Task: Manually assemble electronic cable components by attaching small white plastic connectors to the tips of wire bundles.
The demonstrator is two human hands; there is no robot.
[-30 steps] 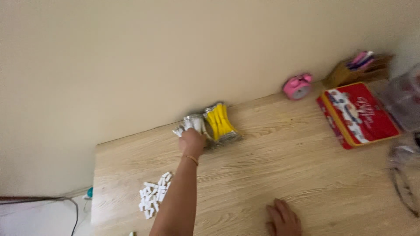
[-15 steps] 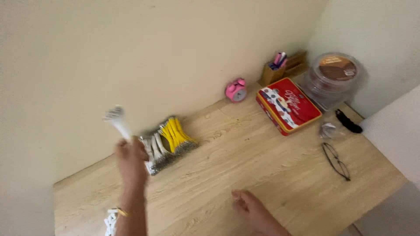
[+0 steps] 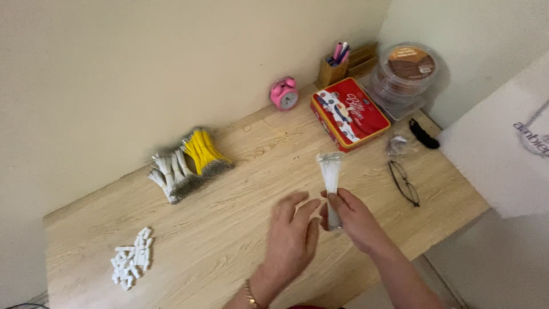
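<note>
Two hands meet over the middle of the wooden table (image 3: 229, 229), and between them we hold a small bundle of white wires (image 3: 330, 171). Our right hand (image 3: 354, 220) has its fingers (image 3: 337, 201) closed around the lower end of the bundle, so the pale strands stand nearly upright and fan out a little at the top. Our left hand (image 3: 291, 237) sits just beside it with its fingers loosely spread, the tips touching or almost touching the bundle's base; it grips nothing. We judge the bundle to be very light, thin and springy rather than stiff, and probably smooth enough for single strands to slip out, so the hold belongs low and snug around the gathered end, not at the loose tips. Against the wall lie more bundles, a white and grey one (image 3: 170, 174) touching a yellow one (image 3: 205, 153). Near the table's left front edge a heap of small white pieces (image 3: 130, 264) lies well apart from our hands. Toward the back right we see a pink alarm clock (image 3: 284, 94), a red tin (image 3: 349, 113), a pen holder (image 3: 338, 66) and a stack of clear round tubs (image 3: 407, 73). A pair of glasses (image 3: 405, 183) rests near the right edge, just beyond our right hand.
</note>
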